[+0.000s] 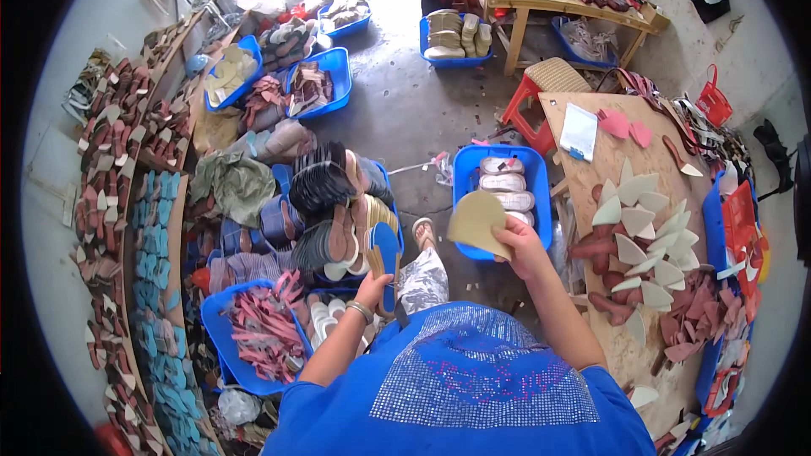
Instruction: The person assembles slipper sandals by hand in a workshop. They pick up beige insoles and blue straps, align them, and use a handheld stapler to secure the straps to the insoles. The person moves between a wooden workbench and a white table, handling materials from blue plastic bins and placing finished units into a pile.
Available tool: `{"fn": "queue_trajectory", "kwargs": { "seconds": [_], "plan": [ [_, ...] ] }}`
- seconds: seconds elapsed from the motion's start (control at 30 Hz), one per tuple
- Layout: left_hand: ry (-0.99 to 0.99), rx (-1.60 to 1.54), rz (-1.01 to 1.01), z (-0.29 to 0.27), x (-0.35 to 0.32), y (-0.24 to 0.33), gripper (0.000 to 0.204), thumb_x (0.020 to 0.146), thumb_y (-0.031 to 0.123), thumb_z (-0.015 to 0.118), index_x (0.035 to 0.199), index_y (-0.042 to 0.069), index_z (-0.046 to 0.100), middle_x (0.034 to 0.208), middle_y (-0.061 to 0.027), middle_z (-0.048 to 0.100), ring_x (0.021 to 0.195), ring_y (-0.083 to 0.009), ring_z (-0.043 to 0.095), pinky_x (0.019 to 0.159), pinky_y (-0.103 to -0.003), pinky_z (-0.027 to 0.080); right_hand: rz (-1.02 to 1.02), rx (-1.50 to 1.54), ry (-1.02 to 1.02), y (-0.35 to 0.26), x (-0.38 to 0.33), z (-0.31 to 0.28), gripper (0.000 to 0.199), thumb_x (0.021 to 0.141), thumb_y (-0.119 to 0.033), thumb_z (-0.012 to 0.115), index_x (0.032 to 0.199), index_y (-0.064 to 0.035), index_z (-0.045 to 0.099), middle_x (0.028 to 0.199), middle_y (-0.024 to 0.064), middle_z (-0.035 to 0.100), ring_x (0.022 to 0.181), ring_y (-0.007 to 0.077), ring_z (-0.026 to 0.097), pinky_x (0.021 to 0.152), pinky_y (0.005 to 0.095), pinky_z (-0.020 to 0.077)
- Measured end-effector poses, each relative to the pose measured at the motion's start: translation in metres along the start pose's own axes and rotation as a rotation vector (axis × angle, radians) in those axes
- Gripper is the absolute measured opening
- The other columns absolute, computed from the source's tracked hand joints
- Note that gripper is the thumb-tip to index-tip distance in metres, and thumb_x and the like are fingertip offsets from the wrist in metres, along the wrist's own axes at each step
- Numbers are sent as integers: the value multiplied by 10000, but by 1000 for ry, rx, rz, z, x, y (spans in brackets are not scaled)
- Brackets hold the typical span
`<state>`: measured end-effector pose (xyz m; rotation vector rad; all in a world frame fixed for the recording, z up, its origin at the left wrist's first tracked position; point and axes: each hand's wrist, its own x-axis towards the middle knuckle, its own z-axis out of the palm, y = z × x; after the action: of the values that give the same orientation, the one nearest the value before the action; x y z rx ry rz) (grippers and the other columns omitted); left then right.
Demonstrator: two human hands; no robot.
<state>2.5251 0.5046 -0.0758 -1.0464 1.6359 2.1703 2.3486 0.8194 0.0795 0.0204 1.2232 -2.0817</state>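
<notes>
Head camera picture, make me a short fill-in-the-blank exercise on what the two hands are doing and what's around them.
1. The right hand holds up a tan, flat ____ piece.
2. The left hand reaches to a sole with a ____ upper face standing in the pile.
3. The bin under the right hand, holding pale soles, is ____ in colour.
4. Cream pointed pieces lie on a ____ board to the person's right.

Missing words: insole; blue; blue; wooden
</notes>
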Motion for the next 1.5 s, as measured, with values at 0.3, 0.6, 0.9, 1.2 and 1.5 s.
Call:
{"fn": "queue_trajectory", "kwargs": {
  "seconds": [0.3, 0.6, 0.9, 1.2, 1.5],
  "plan": [
    [-304, -250, 18, 17, 156, 222, 407, 880, 198, 577, 1224, 18, 455, 1072, -133, 628, 926, -233, 644, 787, -366, 538, -318, 372, -241, -95, 175, 40, 341, 903, -165, 566, 1210, -31, 502, 968, 133, 635, 632, 241, 637, 496, 336, 528],
    [-372, -261, 243, 47, 210, 393, 477, 944, 395, 516, 1266, 50, 443, 1085, -122, 622, 898, -206, 636, 810, -323, 520, -87, -19, -98, -130, 338, 119, 337, 882, -120, 588, 1200, -26, 527, 994, 73, 639, 726, 136, 641, 547, 275, 534],
    [-421, -378, 350, 47, 300, 480, 881, 823, 772, 233, 1289, 63, 471, 1069, -87, 628, 933, -183, 622, 823, -316, 511, -61, -169, -230, -190, 498, 155, 403, 877, -154, 614, 1236, -4, 510, 1115, 61, 617, 980, 115, 596, 831, 261, 476],
    [-419, -407, 288, 78, 437, 611, 950, 806, 794, 200, 1360, 46, 392, 1294, -123, 520, 1160, -218, 540, 966, -346, 454, 52, -682, -368, -291, 684, 136, 307, 839, -181, 686, 1073, 7, 620, 924, 13, 646, 825, 68, 582, 741, 237, 478],
    [-474, -555, 263, 120, 551, 726, 923, 819, 775, 260, 1395, 59, 348, 1320, -97, 490, 1192, -189, 495, 992, -350, 421, 138, -1044, -757, -436, 834, 125, 287, 775, -172, 742, 1006, -12, 679, 826, -6, 666, 757, 46, 563, 708, 225, 475]
  ]
}}
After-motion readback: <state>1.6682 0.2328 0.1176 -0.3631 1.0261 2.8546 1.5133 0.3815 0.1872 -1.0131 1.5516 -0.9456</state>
